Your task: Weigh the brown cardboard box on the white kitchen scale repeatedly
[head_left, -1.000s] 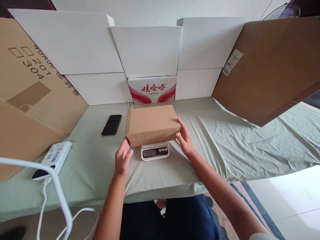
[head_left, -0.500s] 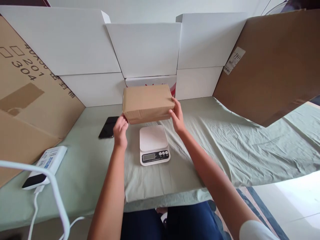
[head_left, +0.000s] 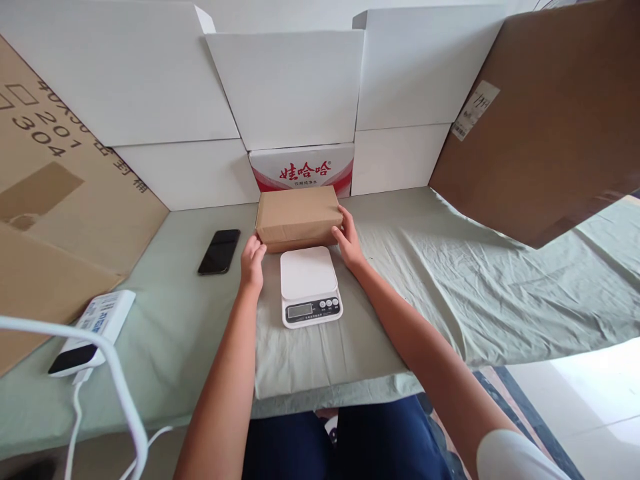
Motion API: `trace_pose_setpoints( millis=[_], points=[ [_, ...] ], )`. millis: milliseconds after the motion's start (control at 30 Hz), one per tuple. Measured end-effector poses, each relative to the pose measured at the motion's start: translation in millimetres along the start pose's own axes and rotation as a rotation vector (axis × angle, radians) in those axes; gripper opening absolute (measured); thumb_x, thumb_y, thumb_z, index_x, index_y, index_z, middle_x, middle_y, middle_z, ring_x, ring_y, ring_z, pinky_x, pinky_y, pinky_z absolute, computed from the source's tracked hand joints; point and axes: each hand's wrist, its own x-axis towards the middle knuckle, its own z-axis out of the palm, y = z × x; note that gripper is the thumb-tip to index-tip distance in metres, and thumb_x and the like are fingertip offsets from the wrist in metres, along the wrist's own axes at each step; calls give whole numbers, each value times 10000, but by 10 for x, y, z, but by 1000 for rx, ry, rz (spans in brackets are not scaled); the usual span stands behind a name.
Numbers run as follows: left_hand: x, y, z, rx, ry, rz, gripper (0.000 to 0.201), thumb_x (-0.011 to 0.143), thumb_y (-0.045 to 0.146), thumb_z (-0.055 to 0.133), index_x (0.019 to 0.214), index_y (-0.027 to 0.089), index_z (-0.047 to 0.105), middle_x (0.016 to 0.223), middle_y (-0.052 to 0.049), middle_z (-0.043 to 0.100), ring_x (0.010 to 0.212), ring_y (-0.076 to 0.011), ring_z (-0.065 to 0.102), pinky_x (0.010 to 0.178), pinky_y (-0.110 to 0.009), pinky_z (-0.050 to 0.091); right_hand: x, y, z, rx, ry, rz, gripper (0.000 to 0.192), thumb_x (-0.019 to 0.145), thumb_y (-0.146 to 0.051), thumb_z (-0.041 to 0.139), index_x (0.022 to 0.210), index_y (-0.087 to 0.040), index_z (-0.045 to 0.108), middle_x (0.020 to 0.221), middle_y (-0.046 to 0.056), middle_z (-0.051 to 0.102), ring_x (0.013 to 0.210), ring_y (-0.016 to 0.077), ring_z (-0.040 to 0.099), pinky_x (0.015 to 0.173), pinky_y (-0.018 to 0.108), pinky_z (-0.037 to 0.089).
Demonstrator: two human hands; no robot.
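Note:
A closed brown cardboard box [head_left: 300, 213] is between my two hands, just behind the kitchen scale, and appears to rest on the cloth. My left hand [head_left: 253, 261] grips its near left corner, with the fingers curled in. My right hand [head_left: 347, 239] holds the right end, thumb on the front face and fingers along the side. Directly in front of the box lies the white kitchen scale [head_left: 309, 275], its platform bare. The scale's small display looks blank. A black phone [head_left: 219, 252] lies flat to the left of my left hand.
White boxes [head_left: 295, 93] form a wall at the back, above a box with red lettering [head_left: 305, 170]. Large cardboard panels stand at left [head_left: 65, 167] and right [head_left: 540, 120]. A white power bank [head_left: 95, 330] with a cable lies left on the green cloth [head_left: 500, 293].
Both hands have lowered the cardboard box from above the cloth to just behind the scale. The red lettering at the back is now uncovered. The view has shifted slightly.

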Motion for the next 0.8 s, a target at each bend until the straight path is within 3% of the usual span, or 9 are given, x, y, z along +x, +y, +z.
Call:
trace_pose_setpoints(
  millis=[133,367,633,800],
  points=[
    [6,-12,-44,3,6,-39,598,816,413,639,1370,192,595,1486,-130,575,1440,-287,472,1210,-444,324,-5,53,-37,2,-8,36,778,894,-671,553,1553,-315,345,1655,40,360,1504,306,376,1239,502,331],
    [30,65,-243,-43,221,-26,675,809,458,614,1438,220,564,1607,-131,432,1506,-276,375,1207,-414,324,-21,115,-210,-72,93,51,799,928,-679,480,1604,-348,215,1716,33,215,1540,307,335,1228,509,346],
    [4,10,-168,-13,131,-56,681,813,497,636,1434,224,568,1583,-135,467,1490,-278,404,1203,-430,332,-41,95,-168,-39,23,45,793,910,-680,535,1577,-307,324,1688,58,302,1513,302,386,1216,502,367],
    [-12,-26,-101,16,14,-68,658,816,495,652,1402,204,588,1515,-137,549,1462,-277,446,1208,-454,330,-63,30,-110,-33,-58,22,810,905,-673,554,1580,-285,332,1658,69,363,1456,288,458,1187,464,411]
  ],
)
